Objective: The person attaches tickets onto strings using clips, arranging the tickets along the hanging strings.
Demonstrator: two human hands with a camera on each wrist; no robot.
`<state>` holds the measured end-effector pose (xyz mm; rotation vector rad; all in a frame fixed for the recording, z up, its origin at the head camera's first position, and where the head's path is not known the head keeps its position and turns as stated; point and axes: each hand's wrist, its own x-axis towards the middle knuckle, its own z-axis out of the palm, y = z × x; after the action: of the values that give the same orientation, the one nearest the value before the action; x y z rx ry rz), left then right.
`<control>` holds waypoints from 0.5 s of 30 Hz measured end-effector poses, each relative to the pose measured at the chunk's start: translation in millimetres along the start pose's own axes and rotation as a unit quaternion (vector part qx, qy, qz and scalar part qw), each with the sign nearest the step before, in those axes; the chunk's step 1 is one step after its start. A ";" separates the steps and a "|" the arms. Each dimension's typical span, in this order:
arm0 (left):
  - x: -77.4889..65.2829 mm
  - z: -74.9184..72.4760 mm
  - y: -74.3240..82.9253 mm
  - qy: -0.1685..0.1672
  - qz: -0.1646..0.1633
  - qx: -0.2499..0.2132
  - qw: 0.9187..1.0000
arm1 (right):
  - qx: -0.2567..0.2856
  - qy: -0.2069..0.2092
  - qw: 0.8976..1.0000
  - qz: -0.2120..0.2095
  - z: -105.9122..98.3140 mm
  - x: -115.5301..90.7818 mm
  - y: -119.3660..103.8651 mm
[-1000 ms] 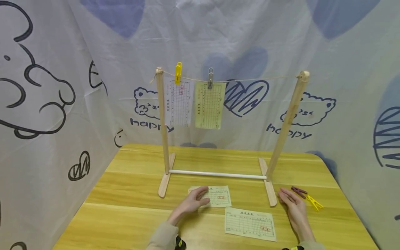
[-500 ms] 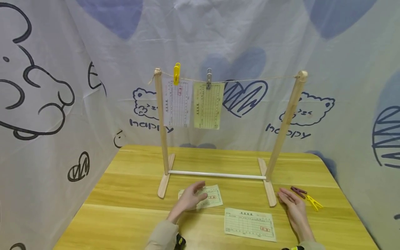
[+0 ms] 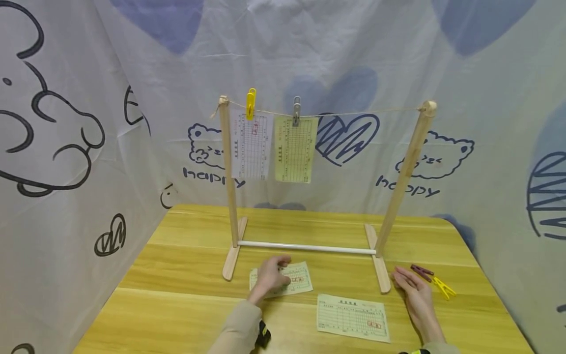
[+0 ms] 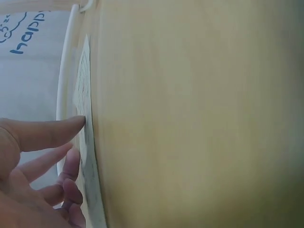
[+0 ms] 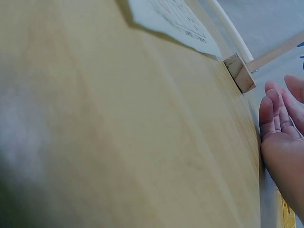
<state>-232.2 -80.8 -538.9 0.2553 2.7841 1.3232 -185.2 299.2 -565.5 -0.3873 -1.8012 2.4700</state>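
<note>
My left hand point(image 3: 270, 275) is over a pale green printed slip point(image 3: 301, 280) lying on the table, and covers part of it. In the left wrist view the thumb point(image 4: 52, 133) reaches to the slip's surface, apart from the bent fingers point(image 4: 70, 171). Whether the fingertips touch the paper cannot be told. A second green slip point(image 3: 353, 318) lies nearer, between the hands. At the right, my right hand point(image 3: 417, 297) rests on its side on the table, fingers loosely bent and holding nothing. Beside it are a maroon clothespin point(image 3: 422, 271) and a yellow clothespin point(image 3: 444, 288).
A wooden rack with a right post point(image 3: 404, 182) and white crossbar point(image 3: 307, 247) stands behind the slips. From its string point(image 3: 362, 113) hang a white slip point(image 3: 252, 152) under a yellow clip point(image 3: 251, 103) and a yellow-green slip point(image 3: 295, 157) under a grey clip point(image 3: 297, 112).
The farther slip has slid left and turned slightly along with my left hand, then the hand shifted a little over it. The right hand and nearer slip stay put.
</note>
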 end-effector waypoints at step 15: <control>2.2 -8.8 -2.1 -0.015 -0.016 0.034 0.999 | 0.000 -0.007 1.000 -0.028 -0.3 0.8 2.6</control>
<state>-235.7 -88.5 -534.9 0.2309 2.7988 1.2090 -185.6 298.8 -568.1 -0.3153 -1.7917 2.4428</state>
